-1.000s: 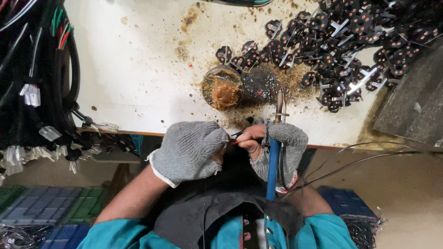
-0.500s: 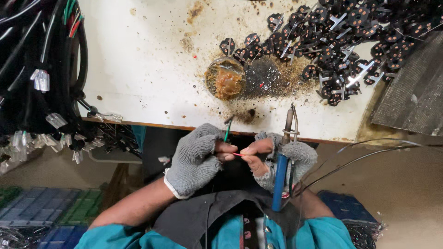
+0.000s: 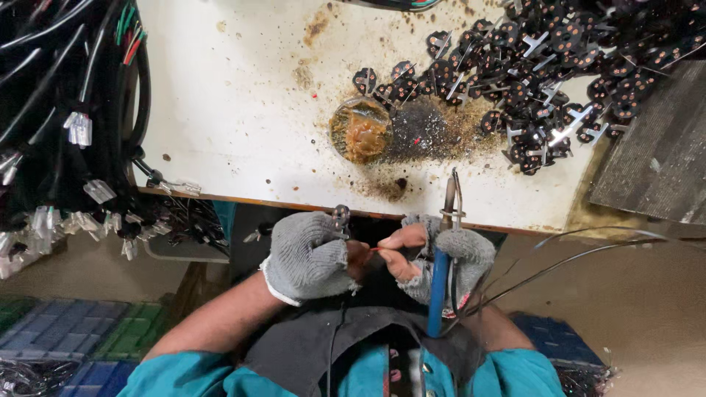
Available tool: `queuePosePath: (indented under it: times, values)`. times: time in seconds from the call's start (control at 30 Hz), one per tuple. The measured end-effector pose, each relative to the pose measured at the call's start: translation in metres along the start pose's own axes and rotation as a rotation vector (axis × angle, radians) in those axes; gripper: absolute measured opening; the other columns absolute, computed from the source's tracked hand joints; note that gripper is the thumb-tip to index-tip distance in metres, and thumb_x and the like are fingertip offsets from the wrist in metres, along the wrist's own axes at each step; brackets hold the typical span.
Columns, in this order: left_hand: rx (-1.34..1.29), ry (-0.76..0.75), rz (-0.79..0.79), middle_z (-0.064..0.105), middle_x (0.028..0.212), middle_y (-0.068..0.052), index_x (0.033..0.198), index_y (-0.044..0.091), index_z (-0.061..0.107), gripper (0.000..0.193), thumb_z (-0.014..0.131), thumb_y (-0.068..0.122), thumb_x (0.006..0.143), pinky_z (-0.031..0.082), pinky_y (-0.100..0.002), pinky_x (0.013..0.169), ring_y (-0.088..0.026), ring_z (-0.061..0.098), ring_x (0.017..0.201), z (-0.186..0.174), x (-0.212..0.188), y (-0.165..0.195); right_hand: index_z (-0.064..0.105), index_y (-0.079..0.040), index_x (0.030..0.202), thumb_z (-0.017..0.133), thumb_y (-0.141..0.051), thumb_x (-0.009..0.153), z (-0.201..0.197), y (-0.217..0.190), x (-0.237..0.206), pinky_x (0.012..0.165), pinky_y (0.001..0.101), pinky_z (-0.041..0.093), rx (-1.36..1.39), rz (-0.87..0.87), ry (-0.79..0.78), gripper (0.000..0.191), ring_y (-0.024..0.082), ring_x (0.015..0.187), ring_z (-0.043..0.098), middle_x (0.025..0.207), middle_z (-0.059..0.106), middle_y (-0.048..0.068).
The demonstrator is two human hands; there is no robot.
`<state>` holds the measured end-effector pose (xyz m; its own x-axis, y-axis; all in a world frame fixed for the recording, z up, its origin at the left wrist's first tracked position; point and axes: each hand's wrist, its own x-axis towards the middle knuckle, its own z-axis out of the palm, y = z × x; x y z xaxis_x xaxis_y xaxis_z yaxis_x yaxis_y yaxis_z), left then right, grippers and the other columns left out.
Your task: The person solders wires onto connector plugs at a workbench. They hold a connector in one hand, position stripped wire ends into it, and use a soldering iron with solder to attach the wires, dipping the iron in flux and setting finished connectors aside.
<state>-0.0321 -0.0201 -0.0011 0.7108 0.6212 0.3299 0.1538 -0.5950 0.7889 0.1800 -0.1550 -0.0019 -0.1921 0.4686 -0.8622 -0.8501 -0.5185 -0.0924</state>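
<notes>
Setting: stained white bench (image 3: 243, 110) seen from above, its near edge running across the middle of the view, the person seated below it with both hands held just off that edge.
Far left: bundles of black cables (image 3: 59, 110) with white plug ends hang over the bench's left side, well apart from the hands.
Left hand (image 3: 309, 257): in a grey fingerless knit glove, closed, pinching a small dark round part (image 3: 340, 215) that sticks up above the knuckles toward the bench edge.
Between the hands: a thin red wire (image 3: 373, 250) lies level, left to right, spanning the small gap from the left fingers to the right fingertips.
Right hand (image 3: 434, 254): gloved the same way, closed; thumb and forefinger nip the wire's right end, while the other fingers wrap a blue-handled soldering iron (image 3: 439, 276).
Iron axis: near upright in the view, handle down toward the lap, metal tip (image 3: 450, 192) pointing away over the bench edge, just right of the wire.
Bench centre: a round tin of amber paste (image 3: 359, 131) beside a scorched dark patch, straight ahead of both hands.
Right: a heap of black round parts (image 3: 544, 66) with copper pins, nearer the right hand.
Far right: a grey slab (image 3: 654, 147).
</notes>
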Motion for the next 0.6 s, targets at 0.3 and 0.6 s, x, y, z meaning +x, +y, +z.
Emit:
queuePosePath:
  times: [0.3, 0.6]
  values:
    - [0.038, 0.078, -0.437, 0.059, 0.081, -0.007, 0.088, 0.009, 0.067, 0.015, 0.081, 0.013, 0.09, 0.047, -0.039, 0.072, -0.025, 0.059, 0.076, -0.039, 0.059, -0.034, 0.075, -0.003, 0.104, 0.078, -0.009, 0.094, 0.012, 0.003, 0.014, 0.081, 0.0277, 0.057, -1.139, -1.127, 0.343, 0.013, 0.012, 0.086, 0.07, 0.093, 0.073, 0.005]
    - [0.069, 0.082, -0.48, 0.06, 0.079, -0.008, 0.087, 0.008, 0.068, 0.014, 0.081, 0.013, 0.087, 0.048, -0.037, 0.068, -0.025, 0.061, 0.074, -0.03, 0.068, -0.034, 0.073, -0.002, 0.103, 0.081, -0.001, 0.09, 0.031, -0.006, 0.014, 0.083, 0.0305, 0.058, -1.139, -1.212, 0.319, 0.015, 0.019, 0.09, 0.074, 0.098, 0.075, 0.012]
